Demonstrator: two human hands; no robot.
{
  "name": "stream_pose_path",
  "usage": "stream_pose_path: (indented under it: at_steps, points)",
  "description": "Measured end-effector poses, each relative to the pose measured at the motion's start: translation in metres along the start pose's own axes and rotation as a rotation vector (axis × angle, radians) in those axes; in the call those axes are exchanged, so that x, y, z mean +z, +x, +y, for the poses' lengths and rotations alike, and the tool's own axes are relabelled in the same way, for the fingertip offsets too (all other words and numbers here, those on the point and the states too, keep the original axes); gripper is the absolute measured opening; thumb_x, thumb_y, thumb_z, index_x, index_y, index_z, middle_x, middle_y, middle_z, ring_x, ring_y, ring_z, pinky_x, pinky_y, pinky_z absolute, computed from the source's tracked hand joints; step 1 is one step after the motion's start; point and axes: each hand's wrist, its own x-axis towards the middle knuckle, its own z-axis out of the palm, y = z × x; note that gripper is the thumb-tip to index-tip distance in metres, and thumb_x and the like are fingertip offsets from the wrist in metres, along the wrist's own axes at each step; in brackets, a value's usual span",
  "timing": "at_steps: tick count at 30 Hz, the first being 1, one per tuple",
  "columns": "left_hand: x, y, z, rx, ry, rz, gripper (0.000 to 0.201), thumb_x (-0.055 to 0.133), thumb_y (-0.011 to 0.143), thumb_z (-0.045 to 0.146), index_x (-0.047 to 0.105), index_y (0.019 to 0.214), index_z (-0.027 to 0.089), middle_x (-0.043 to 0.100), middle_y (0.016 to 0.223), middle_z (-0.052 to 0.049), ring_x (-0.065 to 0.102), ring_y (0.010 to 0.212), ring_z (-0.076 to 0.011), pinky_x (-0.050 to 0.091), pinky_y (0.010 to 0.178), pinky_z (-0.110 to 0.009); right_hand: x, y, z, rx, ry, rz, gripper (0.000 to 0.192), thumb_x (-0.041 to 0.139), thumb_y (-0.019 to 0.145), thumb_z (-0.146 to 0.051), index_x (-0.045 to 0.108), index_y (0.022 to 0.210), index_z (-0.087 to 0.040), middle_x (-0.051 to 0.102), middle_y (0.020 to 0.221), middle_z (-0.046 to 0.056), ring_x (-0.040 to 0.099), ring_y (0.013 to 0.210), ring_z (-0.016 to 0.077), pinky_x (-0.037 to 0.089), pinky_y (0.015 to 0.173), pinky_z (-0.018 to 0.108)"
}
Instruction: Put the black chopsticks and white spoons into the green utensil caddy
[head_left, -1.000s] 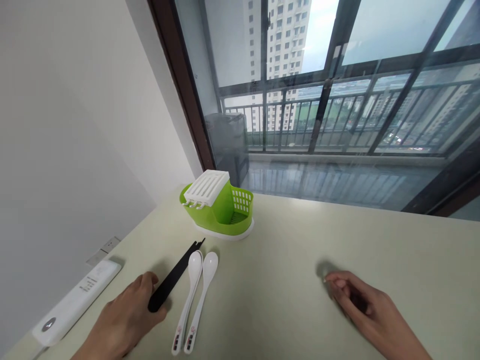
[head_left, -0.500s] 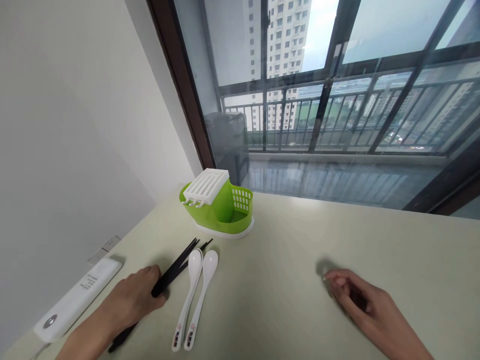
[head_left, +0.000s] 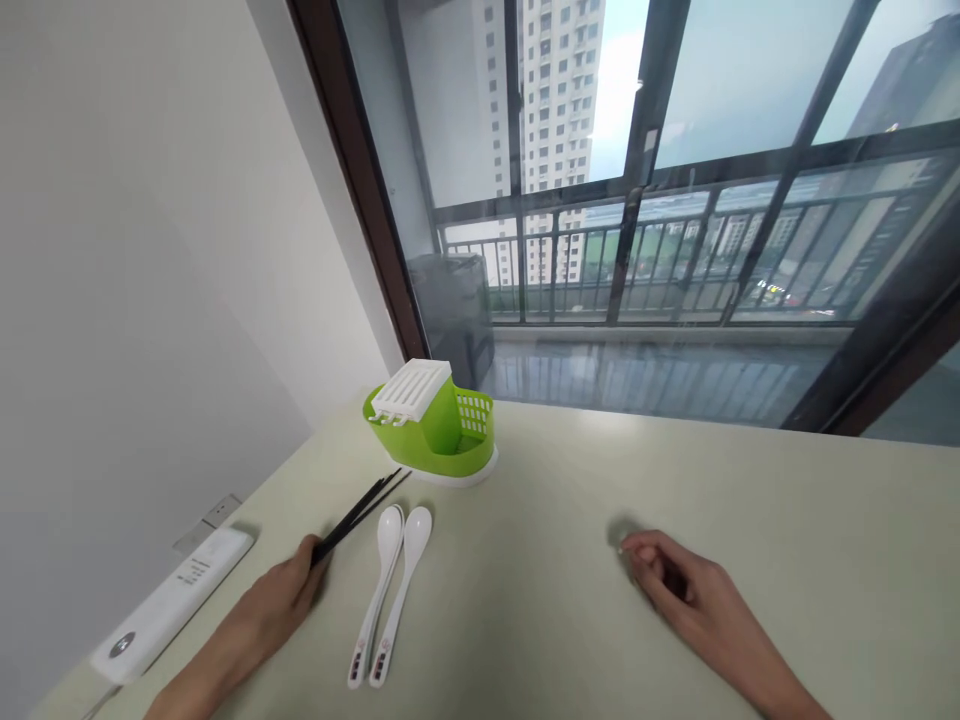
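My left hand (head_left: pixel 281 600) is closed around a bundle of black chopsticks (head_left: pixel 352 518), whose thin ends point away toward the rack. To the right of that hand, white spoons lie side by side: a left spoon (head_left: pixel 386 550) that looks doubled, and a right spoon (head_left: pixel 409 570). Both have printed marks on their handle ends. Beyond the chopstick tips stands a green utensil rack (head_left: pixel 427 440) with a white slotted top and small hooks. My right hand (head_left: pixel 679 590) hovers over the table on the right, fingers curled and pinched together, with nothing visible in them.
A white power strip (head_left: pixel 176 605) lies along the left side of the pale table (head_left: pixel 540 600), near a wall socket (head_left: pixel 223 510). A grey wall rises at the left. Behind the table is a large window (head_left: pixel 585 370) onto a balcony with a railing.
The left hand has drawn the chopsticks together and lifted them slightly off the table. The right hand has shifted a little left in view. The camera has tilted slightly.
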Motion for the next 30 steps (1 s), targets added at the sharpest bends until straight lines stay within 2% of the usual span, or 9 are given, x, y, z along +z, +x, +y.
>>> stream_pose_path:
  at_steps: [4,7,11,14,17,19,22,26,30]
  points:
    - [0.003,-0.021,0.003,0.009,-0.217,0.21,0.042,0.031,0.096,0.061,0.053,0.09,0.025,0.063,0.065,-0.001,0.064,0.066,-0.0257,0.047,0.066,-0.032,0.001,0.002,-0.003,-0.01,0.033,0.0,0.031,0.053,0.093,-0.048,0.07,0.097,-0.022,0.059,0.069,-0.002,0.055,0.062,0.0142,0.045,0.054,0.022]
    - [0.005,-0.034,0.021,0.028,-0.448,0.303,0.053,0.04,0.09,0.075,0.053,0.08,0.024,0.058,0.066,0.001,0.059,0.066,-0.0216,0.048,0.063,-0.028,0.001,0.003,-0.002,-0.008,0.064,0.007,0.032,0.055,0.091,-0.049,0.07,0.098,-0.022,0.059,0.068,-0.002,0.055,0.061,0.0145,0.045,0.055,0.023]
    - [0.02,-0.039,0.08,0.089,-0.8,0.146,0.064,0.049,0.079,0.086,0.052,0.077,0.022,0.044,0.059,0.005,0.044,0.052,-0.0138,0.037,0.046,-0.023,-0.004,0.007,-0.011,0.03,0.173,-0.082,0.04,0.05,0.094,-0.055,0.067,0.106,-0.021,0.056,0.064,-0.003,0.055,0.059,0.0153,0.046,0.056,0.027]
    - [0.04,-0.034,0.136,0.162,-1.023,0.003,0.065,0.05,0.079,0.085,0.054,0.083,0.021,0.038,0.06,0.007,0.035,0.05,-0.0097,0.027,0.044,-0.019,-0.009,0.016,-0.039,0.023,0.313,-0.166,0.046,0.05,0.095,-0.061,0.063,0.115,-0.021,0.062,0.07,-0.001,0.06,0.066,0.0171,0.049,0.06,0.03]
    - [0.059,-0.026,0.183,0.314,-1.14,-0.126,0.056,0.049,0.088,0.076,0.053,0.085,0.02,0.037,0.062,0.007,0.032,0.051,-0.0081,0.024,0.044,-0.018,-0.013,0.031,-0.08,-0.055,0.517,-0.153,0.049,0.058,0.092,-0.061,0.056,0.126,-0.025,0.07,0.102,0.006,0.066,0.091,0.0193,0.054,0.081,0.035]
    - [0.068,-0.021,0.205,0.383,-1.182,-0.162,0.052,0.047,0.092,0.071,0.051,0.084,0.02,0.035,0.061,0.008,0.029,0.05,-0.0076,0.021,0.044,-0.018,-0.014,0.041,-0.106,-0.112,0.627,-0.126,0.057,0.063,0.09,-0.061,0.049,0.135,-0.029,0.066,0.125,0.009,0.063,0.113,0.0219,0.05,0.1,0.04]
    - [0.079,-0.019,0.226,0.453,-1.214,-0.177,0.049,0.043,0.097,0.067,0.05,0.085,0.02,0.038,0.061,0.007,0.028,0.049,-0.0076,0.022,0.044,-0.019,-0.012,0.052,-0.131,-0.157,0.738,-0.123,0.067,0.065,0.087,-0.063,0.041,0.143,-0.033,0.062,0.134,0.009,0.06,0.122,0.0231,0.046,0.106,0.044]
    - [0.092,-0.019,0.24,0.506,-1.198,-0.192,0.047,0.039,0.099,0.065,0.049,0.087,0.02,0.041,0.065,0.006,0.03,0.051,-0.0081,0.025,0.046,-0.022,-0.008,0.053,-0.146,-0.049,0.877,-0.082,0.058,0.069,0.087,-0.06,0.048,0.133,-0.03,0.068,0.095,0.001,0.064,0.087,0.0182,0.052,0.082,0.035]
    - [0.109,-0.019,0.247,0.582,-1.152,-0.149,0.044,0.036,0.102,0.061,0.046,0.086,0.021,0.042,0.066,0.005,0.032,0.052,-0.0089,0.028,0.05,-0.023,-0.007,0.047,-0.153,0.007,1.009,-0.034,0.039,0.071,0.088,-0.052,0.056,0.114,-0.026,0.044,0.064,-0.009,0.041,0.058,0.0096,0.038,0.056,0.023]
